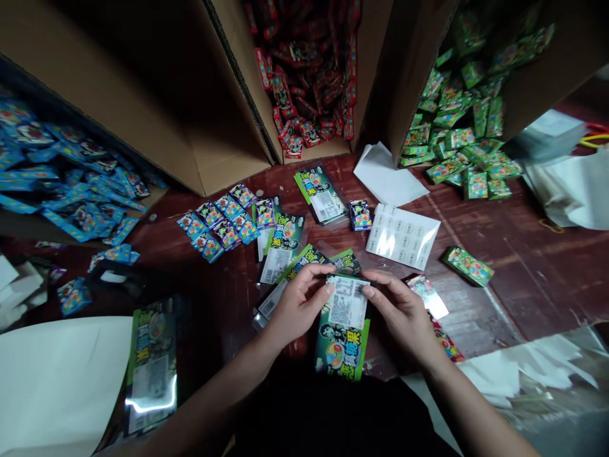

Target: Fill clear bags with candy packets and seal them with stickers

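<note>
Your left hand (297,304) and right hand (404,311) both pinch the pack (343,330) (white label (348,301) up) above the table (523,266).

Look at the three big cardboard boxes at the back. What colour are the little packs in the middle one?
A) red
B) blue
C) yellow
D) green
A: the middle cardboard box is full of red packs, while blue packs spill from the box to its left and green packs from the one on its right.
</note>
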`<state>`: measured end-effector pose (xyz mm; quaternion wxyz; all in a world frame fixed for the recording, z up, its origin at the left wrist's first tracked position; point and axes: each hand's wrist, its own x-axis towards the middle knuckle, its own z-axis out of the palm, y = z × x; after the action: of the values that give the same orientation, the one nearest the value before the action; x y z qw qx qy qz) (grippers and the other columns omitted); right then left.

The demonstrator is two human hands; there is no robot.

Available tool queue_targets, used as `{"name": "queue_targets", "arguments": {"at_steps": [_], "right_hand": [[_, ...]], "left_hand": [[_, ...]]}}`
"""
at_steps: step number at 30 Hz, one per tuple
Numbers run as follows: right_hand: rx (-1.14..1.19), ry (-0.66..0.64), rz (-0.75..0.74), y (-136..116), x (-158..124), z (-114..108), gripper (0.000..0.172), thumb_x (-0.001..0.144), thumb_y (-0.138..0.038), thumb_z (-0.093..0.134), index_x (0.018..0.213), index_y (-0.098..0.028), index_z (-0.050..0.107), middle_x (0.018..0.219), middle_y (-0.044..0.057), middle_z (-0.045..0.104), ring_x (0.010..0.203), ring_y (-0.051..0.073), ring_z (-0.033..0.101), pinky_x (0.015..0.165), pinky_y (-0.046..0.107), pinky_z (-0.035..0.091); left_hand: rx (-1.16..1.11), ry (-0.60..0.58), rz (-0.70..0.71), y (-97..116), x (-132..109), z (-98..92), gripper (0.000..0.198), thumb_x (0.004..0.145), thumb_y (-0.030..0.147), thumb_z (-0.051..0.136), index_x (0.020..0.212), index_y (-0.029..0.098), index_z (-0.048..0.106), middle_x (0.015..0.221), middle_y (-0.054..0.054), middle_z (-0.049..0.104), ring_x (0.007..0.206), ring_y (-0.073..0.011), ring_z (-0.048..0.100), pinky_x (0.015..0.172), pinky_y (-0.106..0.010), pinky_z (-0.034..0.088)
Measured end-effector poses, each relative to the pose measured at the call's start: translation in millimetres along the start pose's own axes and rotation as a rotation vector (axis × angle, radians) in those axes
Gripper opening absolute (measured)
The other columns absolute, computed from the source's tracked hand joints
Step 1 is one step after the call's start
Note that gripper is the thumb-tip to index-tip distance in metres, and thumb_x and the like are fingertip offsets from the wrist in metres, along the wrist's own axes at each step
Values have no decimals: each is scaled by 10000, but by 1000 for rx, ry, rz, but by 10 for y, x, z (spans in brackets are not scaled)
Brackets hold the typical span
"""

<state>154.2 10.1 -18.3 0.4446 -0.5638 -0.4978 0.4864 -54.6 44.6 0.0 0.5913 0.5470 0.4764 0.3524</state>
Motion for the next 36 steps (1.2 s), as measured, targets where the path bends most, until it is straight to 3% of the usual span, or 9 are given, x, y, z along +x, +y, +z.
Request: {"name": "queue_targets", "arguments": {"at_steps": [3, 7, 12, 15, 17, 19, 23, 30, 36], "right_hand": [[131, 175, -9, 9, -11, 60, 392, 852, -380, 739, 1184, -293, 549, 1290, 63, 586, 870, 169, 664, 789, 351, 583], [209, 312, 69, 41, -91, 186, 307, 835, -384, 761, 1034, -255, 566, 1090, 41, 643, 837, 161, 653, 748, 305, 570], [63, 183, 22, 41, -88, 149, 264, 912, -393, 672, 1130, -245, 649, 1081, 65, 674, 1006, 224, 646, 910, 402, 543], [-21, 103, -113, 33, -38, 74, 182, 925, -350, 657, 1084, -262, 676, 1139, 70, 658, 1111, 241, 617, 1008, 440, 500], [2, 84, -141, 15, -8, 27, 260, 934, -333, 646, 1189, -290, 630, 1155, 66, 654, 1103, 234, 625, 986, 439, 520], [-7, 29, -136, -25, 22, -23, 314, 938, -330, 641, 1250, -312, 608, 1123, 55, 667, 1039, 221, 647, 931, 418, 549], [-110, -102, -154, -153, 98, -98, 144, 920, -368, 669, 1015, -287, 740, 1058, 47, 701, 1011, 226, 652, 920, 396, 537], [-14, -21, 138, -343, 230, -86, 313, 841, -502, 724, 875, -191, 718, 824, 34, 718, 712, 172, 624, 633, 285, 509], [-37, -116, 73, -318, 168, -209, 218, 875, -446, 712, 912, -235, 757, 930, 30, 756, 851, 198, 684, 802, 331, 545]], "left_hand": [[-37, -1, 27, 37, 19, 1, 243, 932, 262, 600, 1164, 189, 581, 1360, -105, 596, 1205, -214, 611, 1033, -406, 506], [-58, -11, 13, 35, 18, 16, 265, 941, 257, 593, 1195, 184, 583, 1317, -103, 632, 1162, -205, 633, 979, -372, 533], [-53, -11, -22, 37, 15, 4, 280, 927, 243, 596, 1197, 175, 571, 1260, -104, 650, 1101, -203, 640, 902, -338, 537], [-45, 16, -39, 69, 31, -21, 487, 895, 207, 613, 1356, 196, 456, 1204, -86, 662, 1045, -187, 644, 885, -332, 525], [-39, -20, -70, 99, 45, -50, 503, 889, 213, 615, 1372, 208, 474, 1185, -77, 667, 1010, -182, 646, 882, -337, 520], [-32, -72, -110, 134, 59, -83, 352, 897, 244, 615, 1246, 201, 597, 1143, -69, 681, 975, -180, 649, 861, -334, 521], [48, -80, -68, 206, 100, -120, 183, 905, 320, 638, 1021, 191, 692, 1086, -60, 698, 992, -186, 640, 876, -336, 511], [138, -38, -98, 338, 264, -78, 150, 875, 317, 664, 900, 171, 686, 883, -31, 700, 815, -155, 641, 782, -304, 510], [119, -183, -102, 332, 274, -152, 184, 853, 341, 710, 943, 180, 711, 967, -54, 729, 898, -183, 675, 842, -341, 528]]}}
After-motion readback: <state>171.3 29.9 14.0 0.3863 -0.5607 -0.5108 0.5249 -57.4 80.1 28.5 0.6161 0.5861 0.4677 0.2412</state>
